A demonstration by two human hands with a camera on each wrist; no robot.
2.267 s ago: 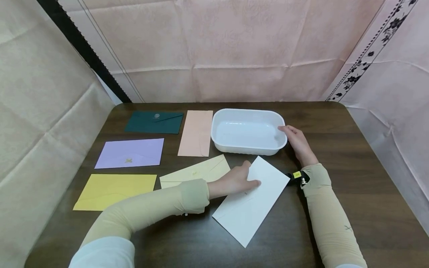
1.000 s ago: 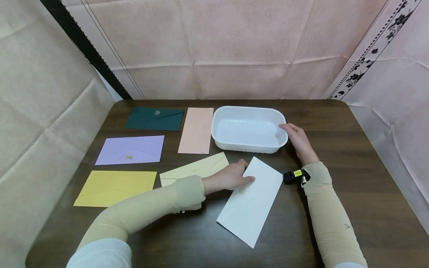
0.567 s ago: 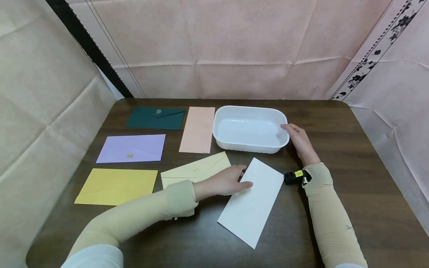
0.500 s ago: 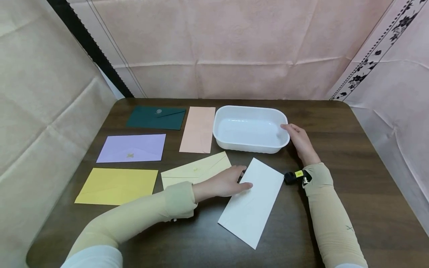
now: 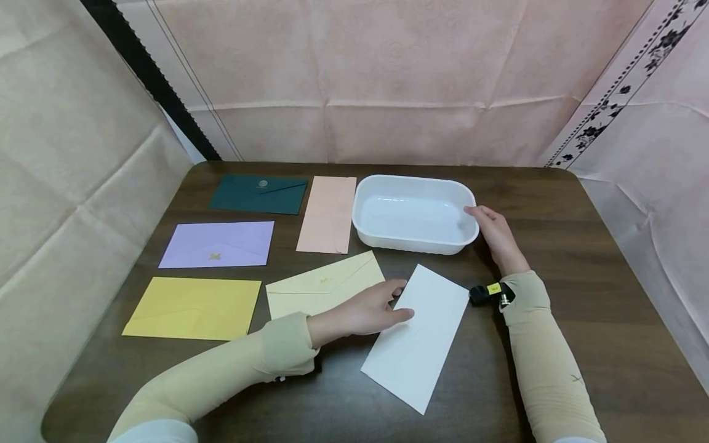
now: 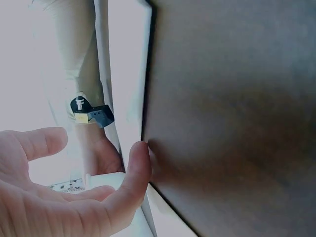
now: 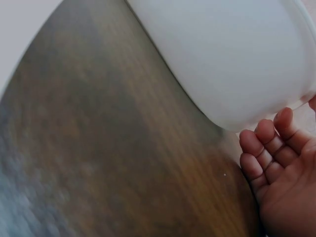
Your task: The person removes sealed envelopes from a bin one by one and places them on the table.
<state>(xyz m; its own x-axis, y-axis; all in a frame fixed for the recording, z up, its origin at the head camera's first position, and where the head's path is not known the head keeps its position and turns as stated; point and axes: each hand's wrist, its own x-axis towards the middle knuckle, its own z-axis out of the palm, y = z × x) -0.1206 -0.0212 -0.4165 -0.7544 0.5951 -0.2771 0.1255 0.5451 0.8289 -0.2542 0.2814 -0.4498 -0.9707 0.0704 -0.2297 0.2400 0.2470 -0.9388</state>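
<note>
A white envelope (image 5: 416, 341) lies slantwise on the table in the head view. My left hand (image 5: 362, 312) is at its left edge, the thumb over the paper and apart from the fingers. In the left wrist view a fingertip (image 6: 140, 154) of this hand meets or nearly meets the envelope's edge, and the thumb (image 6: 47, 142) is well clear of it. My right hand (image 5: 495, 237) holds the right end of a white plastic basin (image 5: 416, 246), thumb on the rim. The right wrist view has its curled fingers (image 7: 264, 136) against the basin's underside.
Left of the basin lie a pink envelope (image 5: 327, 215) and a dark green one (image 5: 238, 195). A lilac envelope (image 5: 216, 240) and a yellow one (image 5: 194, 307) lie below. A cream envelope (image 5: 321, 283) is partly behind my left arm. Cloth (image 5: 388, 80) surrounds the brown table (image 5: 581, 277).
The white envelope has turned a little and shifted away from the cream one. My left hand has loosened from it and drawn back left and nearer. My right hand and the basin stay put.
</note>
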